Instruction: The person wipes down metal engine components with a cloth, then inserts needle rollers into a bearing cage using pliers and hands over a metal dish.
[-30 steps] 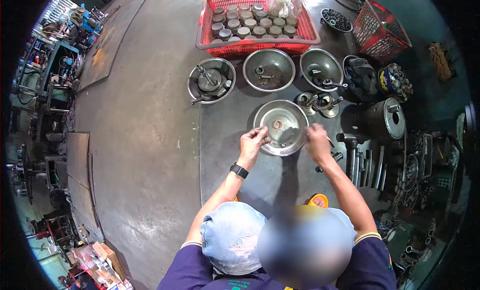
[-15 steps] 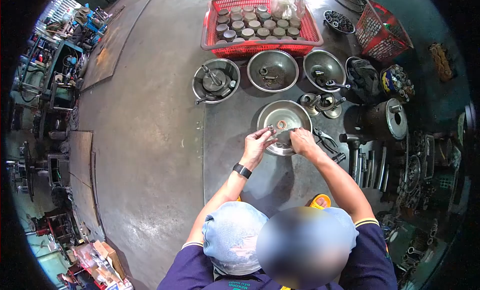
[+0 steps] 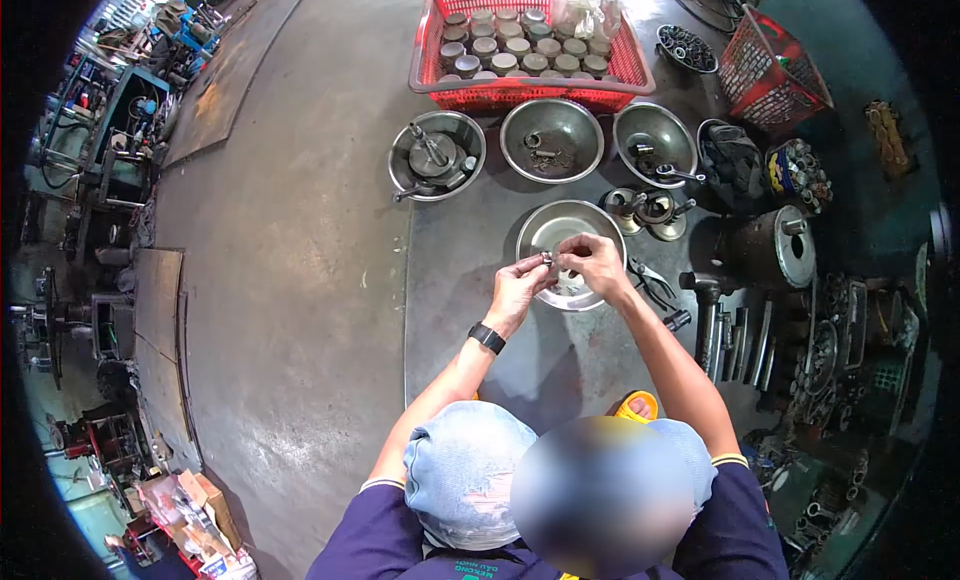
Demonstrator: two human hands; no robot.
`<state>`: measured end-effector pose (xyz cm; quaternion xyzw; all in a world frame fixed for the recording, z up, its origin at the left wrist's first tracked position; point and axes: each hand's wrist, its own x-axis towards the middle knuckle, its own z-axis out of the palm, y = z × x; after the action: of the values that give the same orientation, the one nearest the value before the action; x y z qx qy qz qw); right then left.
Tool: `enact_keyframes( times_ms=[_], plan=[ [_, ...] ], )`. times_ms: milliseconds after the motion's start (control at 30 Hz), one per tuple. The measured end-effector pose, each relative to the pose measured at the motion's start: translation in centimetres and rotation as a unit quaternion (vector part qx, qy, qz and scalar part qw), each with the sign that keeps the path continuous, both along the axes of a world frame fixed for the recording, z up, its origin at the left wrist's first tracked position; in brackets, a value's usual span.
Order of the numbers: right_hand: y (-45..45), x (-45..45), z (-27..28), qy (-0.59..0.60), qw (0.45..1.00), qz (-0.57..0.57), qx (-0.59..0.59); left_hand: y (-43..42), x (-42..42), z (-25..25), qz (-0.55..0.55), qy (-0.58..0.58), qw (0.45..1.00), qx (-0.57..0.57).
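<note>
My left hand (image 3: 517,292) is over the near left rim of a shallow metal bowl (image 3: 566,216). Its thumb and fingers pinch a small metal ring-shaped part (image 3: 547,257). Close against that part, my right hand (image 3: 598,270) has its thumb and fingertips drawn together; anything between them is too small to make out. Both hands meet above the bowl, and my right hand covers part of its inside. Pliers (image 3: 652,280) lie on the floor just right of the bowl.
Beyond are three metal bowls of parts, including one with a shafted piece (image 3: 432,152). A red basket (image 3: 420,85) of metal cylinders stands behind them. Two valve-like parts (image 3: 660,215) sit right of my bowl, near a large metal cylinder (image 3: 795,245) and several metal rods (image 3: 735,345).
My right hand has risen out of the bowl's right side and moved left to the part in my left hand. The orange ring in the bowl is now hidden.
</note>
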<state>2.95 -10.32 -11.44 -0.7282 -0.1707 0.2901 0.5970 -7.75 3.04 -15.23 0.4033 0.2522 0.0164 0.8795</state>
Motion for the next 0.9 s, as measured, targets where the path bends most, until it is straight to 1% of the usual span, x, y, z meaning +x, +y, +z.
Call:
enact_keyframes(
  times_ms=[67, 133, 167, 233, 267, 333, 367, 400, 433, 467, 500, 533, 567, 600, 667, 700, 733, 800, 833, 900],
  plan=[
    [0.3, -0.1, -0.2, 0.002, 1.000, 0.012, -0.027, 0.0, 0.0, 0.1, -0.006, -0.003, 1.000, 0.009],
    [0.4, -0.2, -0.7, -0.003, 1.000, 0.006, -0.019, -0.2, 0.0, -0.4, -0.015, -0.024, 0.996, 0.080],
    [0.4, -0.2, -1.0, 0.000, 1.000, 0.006, -0.017, -0.1, 0.0, -0.6, -0.015, -0.024, 0.996, 0.080],
    [0.3, -0.2, -1.1, 0.004, 1.000, 0.003, -0.017, -0.2, 0.0, -0.7, -0.025, -0.040, 0.986, 0.161],
    [0.2, -0.2, -1.0, 0.017, 1.000, 0.000, -0.023, -0.3, 0.0, -0.8, -0.027, -0.039, 0.986, 0.160],
    [-0.1, 0.2, 0.2, 0.030, 0.999, -0.005, -0.030, -0.4, 0.0, 0.0, -0.022, -0.011, 0.994, 0.104],
    [-0.5, 0.6, 1.4, -0.037, 0.993, -0.018, -0.106, -0.3, 0.0, 0.1, -0.023, -0.011, 0.994, 0.103],
    [-0.9, 1.0, 2.0, -0.104, 0.977, -0.030, -0.181, -0.1, -0.1, 0.1, -0.017, -0.013, 0.997, 0.080],
    [-1.6, 1.6, 0.1, -0.231, 0.940, -0.009, -0.250, 0.0, -0.1, 0.1, -0.011, -0.015, 0.998, 0.057],
    [-2.4, 1.7, -1.8, -0.230, 0.940, -0.009, -0.251, 0.0, -0.2, 0.1, -0.012, -0.014, 0.998, 0.057],
    [-2.8, 1.5, -2.3, -0.307, 0.893, 0.052, -0.325, 0.0, -0.1, 0.1, -0.001, -0.004, 0.999, 0.041],
    [-3.1, 1.2, -2.8, -0.379, 0.830, 0.113, -0.393, 0.0, 0.0, 0.2, 0.010, 0.005, 1.000, 0.024],
    [-3.3, 0.7, -3.5, -0.381, 0.814, 0.122, -0.420, 0.0, 0.0, 0.2, 0.010, 0.004, 1.000, 0.025],
    [-3.2, 0.3, -3.7, -0.381, 0.814, 0.123, -0.420, 0.0, 0.0, 0.2, 0.010, 0.011, 1.000, 0.018],
    [-3.0, -0.2, -4.0, -0.372, 0.797, 0.178, -0.441, 0.0, -0.1, 0.1, 0.011, 0.019, 1.000, 0.012],
    [-2.6, -0.3, -3.1, -0.361, 0.797, 0.202, -0.440, 0.0, -0.1, 0.1, 0.012, 0.014, 1.000, 0.001],
    [-2.6, -0.4, -3.5, -0.360, 0.797, 0.203, -0.439, 0.0, -0.2, 0.1, 0.013, 0.010, 1.000, -0.010],
    [-2.4, -0.7, -3.9, -0.413, 0.794, 0.165, -0.414, 0.0, -0.2, 0.1, 0.016, 0.013, 1.000, -0.015],
    [-2.3, -0.4, -3.5, -0.415, 0.794, 0.164, -0.413, 0.0, -0.1, 0.1, 0.020, 0.016, 0.999, -0.020],
    [-2.1, 0.1, -2.5, -0.318, 0.876, 0.107, -0.346, 0.3, -0.1, 0.0, 0.014, 0.006, 1.000, -0.015]
  ],
)
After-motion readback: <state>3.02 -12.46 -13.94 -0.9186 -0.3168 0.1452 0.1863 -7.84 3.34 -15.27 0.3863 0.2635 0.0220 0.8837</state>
